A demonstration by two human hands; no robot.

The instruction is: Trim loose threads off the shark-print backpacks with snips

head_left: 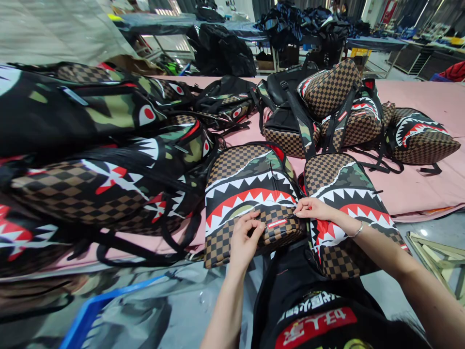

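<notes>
A backpack [232,167] with a brown check, camouflage and a red-and-white shark mouth lies at the table's front edge. On its lower front, left of the small red label, rests my left hand [247,235], thumb and fingers pinched together. My right hand [310,208] pinches at the right end of the front pocket's seam; what lies between the fingertips is too small to make out. A second backpack [327,169] of the same pattern lies under my right wrist and forearm.
Many backpacks [90,194] are heaped on the left of the pink table [410,189]. More bags [330,92] lie behind and to the right. A blue crate [85,315] stands below at left, a frame [436,257] at right.
</notes>
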